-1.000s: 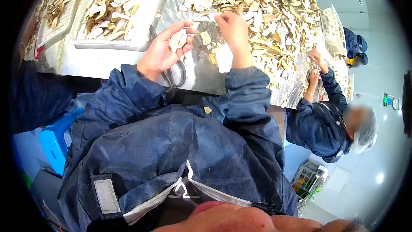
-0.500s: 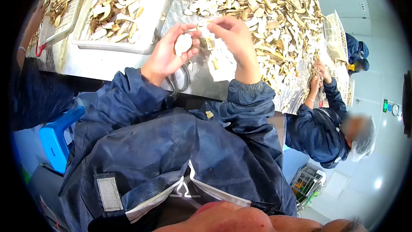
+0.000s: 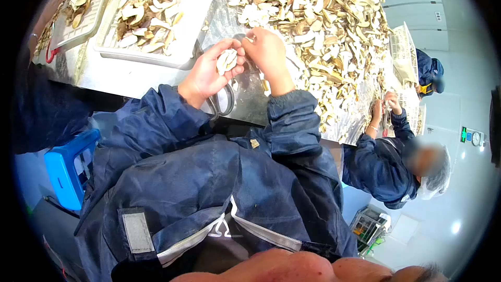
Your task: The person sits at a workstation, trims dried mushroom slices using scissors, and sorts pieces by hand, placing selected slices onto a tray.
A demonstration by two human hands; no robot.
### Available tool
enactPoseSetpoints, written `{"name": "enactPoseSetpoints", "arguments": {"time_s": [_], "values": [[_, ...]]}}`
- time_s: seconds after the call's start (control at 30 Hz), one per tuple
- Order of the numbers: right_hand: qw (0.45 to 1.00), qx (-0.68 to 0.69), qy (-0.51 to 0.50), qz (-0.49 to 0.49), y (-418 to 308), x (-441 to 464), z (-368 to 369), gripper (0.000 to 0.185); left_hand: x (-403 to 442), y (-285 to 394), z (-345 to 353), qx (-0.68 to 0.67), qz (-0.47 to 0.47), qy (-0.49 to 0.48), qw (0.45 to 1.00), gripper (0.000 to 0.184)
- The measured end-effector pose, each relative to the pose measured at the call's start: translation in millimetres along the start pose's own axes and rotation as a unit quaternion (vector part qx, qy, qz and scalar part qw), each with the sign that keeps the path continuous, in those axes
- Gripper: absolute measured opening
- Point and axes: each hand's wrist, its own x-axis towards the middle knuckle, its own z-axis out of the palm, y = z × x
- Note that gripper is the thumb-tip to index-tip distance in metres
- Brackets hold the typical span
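My left hand (image 3: 204, 73) is turned palm up with several pale mushroom slices (image 3: 226, 61) lying in it, its fingers curled round them. Close to its fingertips, my right hand (image 3: 267, 55) is closed in a pinch; whatever sits between those fingers is hidden. Beyond both hands spreads a large heap of sliced dried-looking mushrooms (image 3: 318, 31) on the metal table (image 3: 249, 99). Just below my left hand, the dark looped handles of scissors (image 3: 227, 103) show near the table edge.
A white plastic tray (image 3: 141, 58) of mushroom slices stands at left, beside another tray (image 3: 61, 43) with a red tie. On the right, a co-worker (image 3: 389, 164) in a hair cover handles pieces near pale crates (image 3: 404, 52). A blue stool (image 3: 65, 177) stands lower left.
My right hand has shifted left and now meets the fingertips of my left hand. The slices in my left palm lie differently, with more separate pieces showing. The whole view has moved slightly.
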Motion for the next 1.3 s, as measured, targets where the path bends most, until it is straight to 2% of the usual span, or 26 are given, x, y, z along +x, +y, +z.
{"name": "enactPoseSetpoints", "arguments": {"time_s": [0.07, 0.17, 0.2, 0.3, 0.33, 0.4, 0.47, 0.57, 0.7, 0.73, 0.87, 1.0, 1.1, 1.27, 1.3], "values": [[0.998, 0.029, 0.003, 0.053, 3.0, -8.1, -10.4, 0.023, -0.8, -0.1, 2.9, 0.009, 0.0, 0.013, 1.0, 0.027], [0.931, 0.3, -0.014, 0.207, 0.8, -12.6, -26.3, 0.021, -1.2, -0.3, 4.4, 0.031, 0.004, 0.039, 0.999, 0.033], [0.897, 0.388, -0.007, 0.21, -2.9, -13.7, -30.2, 0.021, -1.7, 0.2, 7.9, 0.03, 0.003, 0.045, 0.999, 0.034], [0.864, 0.472, -0.118, 0.131, -31.3, -12.9, -48.6, 0.024, -3.3, 2.0, 20.9, 0.016, -0.004, 0.051, 0.999, 0.038], [0.905, 0.394, -0.114, 0.113, -32.3, -8.5, -51.9, 0.02, -3.5, 2.7, 23.1, 0.007, -0.007, 0.044, 0.999, 0.039], [0.982, 0.182, 0.007, 0.054, -19.1, 8.8, -41.4, 0.018, -2.9, 2.4, 17.2, 0.005, -0.017, 0.028, 0.999, 0.037], [0.992, -0.002, 0.122, -0.026, 0.0, 26.6, -24.4, 0.029, -1.9, 1.6, 5.9, 0.019, -0.021, 0.01, 1.0, 0.035], [0.99, -0.107, 0.093, -0.018, 14.4, 33.0, -12.6, 0.033, -2.0, 1.9, 4.9, 0.016, -0.019, -0.001, 1.0, 0.032], [0.994, -0.038, 0.102, -0.022, 14.2, 6.7, -21.5, 0.03, -2.6, 1.7, 7.4, 0.017, -0.015, 0.0, 1.0, 0.031], [0.995, -0.038, 0.09, 0.009, 13.0, -2.7, -26.3, 0.029, -2.1, 1.6, 7.4, 0.015, -0.015, 0.004, 1.0, 0.031], [0.997, 0.037, -0.04, 0.047, 20.1, -26.2, -44.2, 0.03, -0.1, 0.2, 4.9, 0.01, -0.015, 0.003, 1.0, 0.031], [0.995, 0.035, 0.023, 0.086, 21.7, -9.8, -33.0, 0.032, 0.4, 0.7, 5.4, 0.013, -0.01, 0.004, 1.0, 0.033], [0.994, -0.076, 0.053, 0.06, 9.3, -6.8, -20.2, 0.029, -1.3, 1.7, 6.4, 0.016, -0.005, 0.003, 1.0, 0.033], [0.991, -0.007, 0.098, 0.087, 26.4, -20.4, -18.0, 0.024, -2.0, 0.5, 3.7, 0.02, -0.006, -0.004, 1.0, 0.033], [0.985, 0.078, 0.087, 0.126, 31.1, -24.7, -20.9, 0.022, -1.2, 1.6, 4.0, 0.021, -0.007, -0.003, 1.0, 0.032]]}}
